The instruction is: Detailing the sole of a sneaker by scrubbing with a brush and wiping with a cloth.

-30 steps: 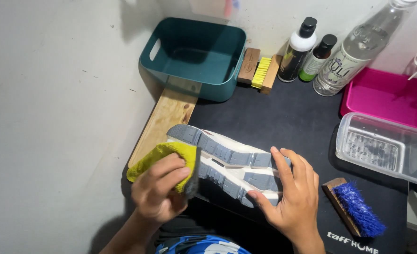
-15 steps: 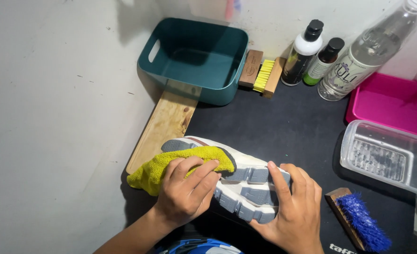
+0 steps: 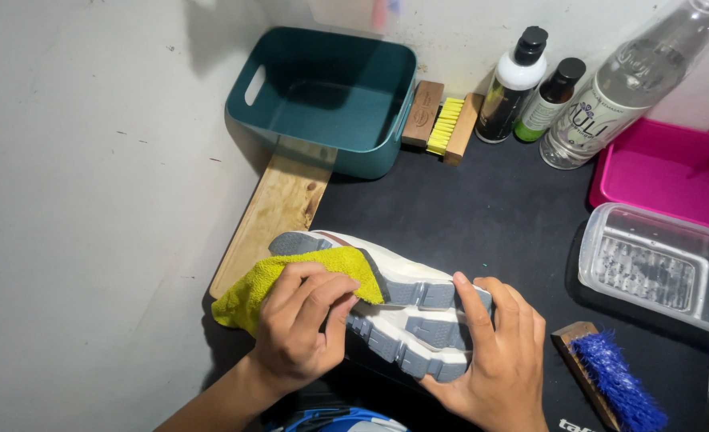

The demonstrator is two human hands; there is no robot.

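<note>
A white shoe point(image 3: 402, 280) with grey sole pads lies sole-up across the black mat point(image 3: 482, 208). My left hand point(image 3: 302, 324) presses a yellow cloth point(image 3: 290, 276) onto the toe half of the sole. The heel end is gripped by my right hand point(image 3: 494, 356), fingers spread over the grey pads. Part of the sole is hidden under the cloth.
A teal plastic bin point(image 3: 326, 96) stands at the back on a wooden board point(image 3: 278, 212). Beside it lie a yellow-bristled wooden brush point(image 3: 446, 124), two small bottles point(image 3: 526, 84) and a clear bottle point(image 3: 626, 80). A pink tray point(image 3: 662, 172), clear container point(image 3: 650, 268) and blue brush point(image 3: 610, 384) sit right.
My left hand has slid the yellow cloth along the sole, from the toe edge further over the grey pads. The shoe has tilted slightly; my right hand keeps its grip on the heel.
</note>
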